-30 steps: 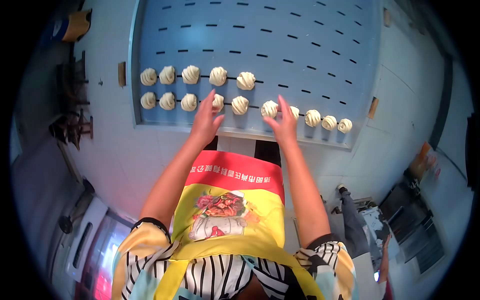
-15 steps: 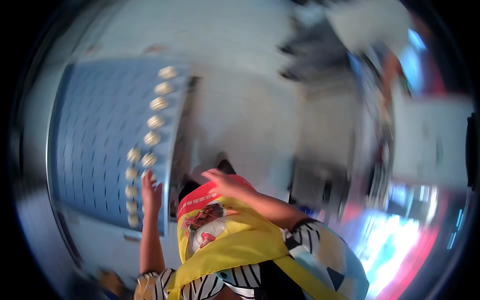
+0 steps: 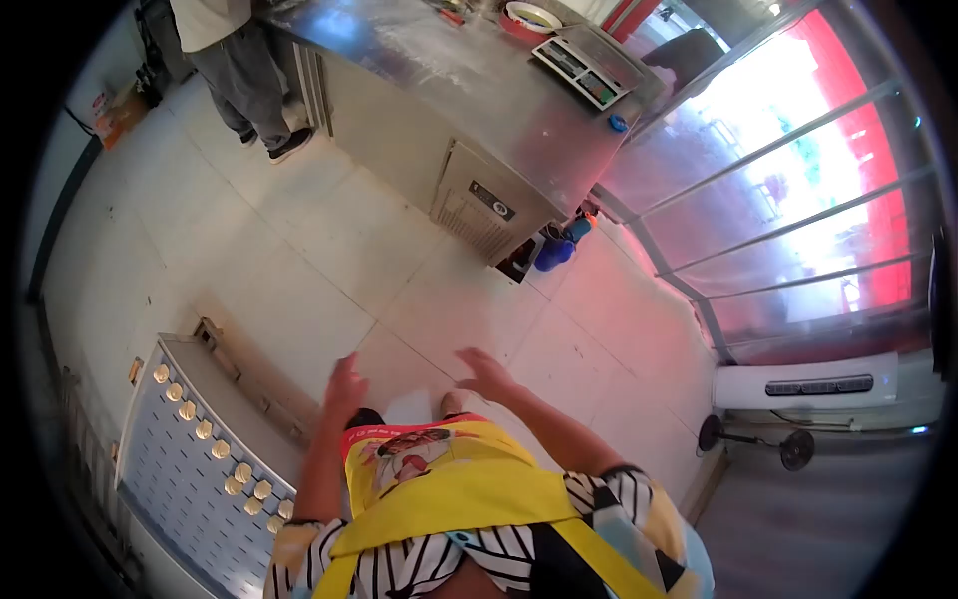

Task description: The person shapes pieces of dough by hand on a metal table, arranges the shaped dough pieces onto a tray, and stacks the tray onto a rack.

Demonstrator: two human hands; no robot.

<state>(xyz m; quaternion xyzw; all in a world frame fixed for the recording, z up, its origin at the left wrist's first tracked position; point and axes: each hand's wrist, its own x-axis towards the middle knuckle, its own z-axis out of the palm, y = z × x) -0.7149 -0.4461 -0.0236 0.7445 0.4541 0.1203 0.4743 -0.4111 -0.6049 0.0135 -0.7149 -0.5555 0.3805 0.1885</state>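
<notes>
My left hand is held out over the floor in front of the yellow and red apron, fingers apart and nothing in it. To its right, my right hand also hangs empty in the air with spread fingers. Neither touches anything. At the lower left lies the blue slotted tray, with several twisted dough rolls in rows along its edge nearest me. My left forearm is the part of me closest to it.
A metal worktable with a scale on it stands ahead. A person in grey trousers is at its left end. Blue items sit on the floor beside it. A fan is at the right.
My view has swung right, from the tray to the worktable and window. Both hands have left the dough rolls, and the tray is now at the lower left.
</notes>
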